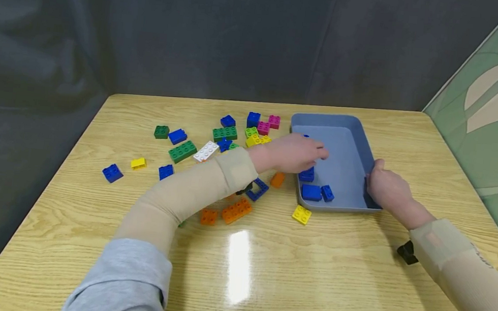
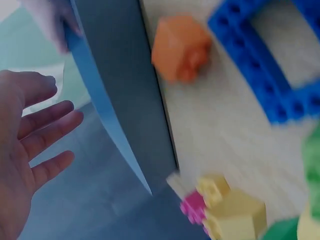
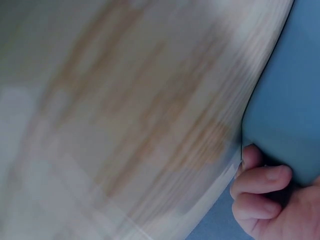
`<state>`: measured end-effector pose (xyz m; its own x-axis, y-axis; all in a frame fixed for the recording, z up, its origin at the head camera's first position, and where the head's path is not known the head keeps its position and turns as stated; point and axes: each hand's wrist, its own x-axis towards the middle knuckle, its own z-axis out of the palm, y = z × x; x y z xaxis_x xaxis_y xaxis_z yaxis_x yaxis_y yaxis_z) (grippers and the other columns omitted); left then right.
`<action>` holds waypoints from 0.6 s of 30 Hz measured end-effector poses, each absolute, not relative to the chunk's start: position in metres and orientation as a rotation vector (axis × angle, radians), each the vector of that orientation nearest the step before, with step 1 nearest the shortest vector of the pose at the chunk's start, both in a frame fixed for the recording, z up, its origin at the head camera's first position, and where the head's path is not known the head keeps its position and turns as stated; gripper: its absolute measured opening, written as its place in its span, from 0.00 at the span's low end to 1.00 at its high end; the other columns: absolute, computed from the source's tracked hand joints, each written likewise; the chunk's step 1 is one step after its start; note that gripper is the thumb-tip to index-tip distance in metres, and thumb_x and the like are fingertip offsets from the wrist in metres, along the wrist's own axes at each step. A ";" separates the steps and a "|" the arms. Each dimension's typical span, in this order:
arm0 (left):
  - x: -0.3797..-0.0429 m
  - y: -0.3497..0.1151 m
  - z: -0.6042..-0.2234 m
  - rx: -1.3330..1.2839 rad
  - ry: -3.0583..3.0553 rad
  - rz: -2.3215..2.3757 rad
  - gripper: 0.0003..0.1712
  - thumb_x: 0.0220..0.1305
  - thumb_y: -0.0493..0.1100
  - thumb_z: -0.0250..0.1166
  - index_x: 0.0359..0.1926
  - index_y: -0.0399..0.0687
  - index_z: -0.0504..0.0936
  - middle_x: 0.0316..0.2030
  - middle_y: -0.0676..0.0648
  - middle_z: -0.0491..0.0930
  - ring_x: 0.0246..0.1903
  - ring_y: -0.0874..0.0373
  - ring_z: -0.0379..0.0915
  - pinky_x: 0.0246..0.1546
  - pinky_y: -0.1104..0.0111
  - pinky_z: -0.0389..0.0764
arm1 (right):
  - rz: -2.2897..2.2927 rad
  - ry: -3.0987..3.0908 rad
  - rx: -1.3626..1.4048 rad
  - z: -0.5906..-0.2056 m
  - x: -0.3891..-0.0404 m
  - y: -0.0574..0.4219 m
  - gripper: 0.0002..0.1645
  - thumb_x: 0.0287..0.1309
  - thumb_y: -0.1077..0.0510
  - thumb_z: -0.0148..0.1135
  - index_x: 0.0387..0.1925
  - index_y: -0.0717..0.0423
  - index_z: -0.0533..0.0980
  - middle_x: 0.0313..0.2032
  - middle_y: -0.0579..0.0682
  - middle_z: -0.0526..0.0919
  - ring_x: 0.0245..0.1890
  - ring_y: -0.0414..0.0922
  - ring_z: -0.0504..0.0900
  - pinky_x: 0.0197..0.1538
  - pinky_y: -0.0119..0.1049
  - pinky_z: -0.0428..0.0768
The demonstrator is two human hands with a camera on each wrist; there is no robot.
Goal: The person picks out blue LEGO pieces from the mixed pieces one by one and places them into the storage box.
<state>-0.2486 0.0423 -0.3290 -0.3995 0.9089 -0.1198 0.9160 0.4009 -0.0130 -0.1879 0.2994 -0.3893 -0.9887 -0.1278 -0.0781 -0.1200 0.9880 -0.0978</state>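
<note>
In the tray's (image 1: 343, 149) near-left corner we see blue bricks (image 1: 312, 192), likely light, stiff, best pinched by their sides. Our right hand (image 1: 389, 188) grips the tray's right wall; our left hand (image 1: 292, 153), fingers spread, empty, hovers over its left side.

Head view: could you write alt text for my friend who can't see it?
A person's left hand hovers over a blue-grey tray holding blue bricks, while the right hand grips the tray's right side. More toy bricks in many colors lie on the wooden table, mostly left of the tray.
</note>
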 end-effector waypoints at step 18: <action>-0.308 -0.019 -0.330 1.096 2.896 0.273 0.19 0.74 0.47 0.53 0.62 0.49 0.72 0.55 0.48 0.73 0.47 0.56 0.71 0.52 0.68 0.73 | -0.124 3.099 -0.208 -0.394 -0.188 0.301 0.25 0.69 0.64 0.43 0.52 0.87 0.52 0.10 0.57 0.68 0.11 0.51 0.72 0.15 0.47 0.72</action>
<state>-0.3085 -0.0188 -0.3298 -0.7508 0.6598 0.0308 0.6539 0.7360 0.1753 -0.1885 0.3007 -0.3940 -0.9905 -0.1347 -0.0279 -0.1321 0.9879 -0.0817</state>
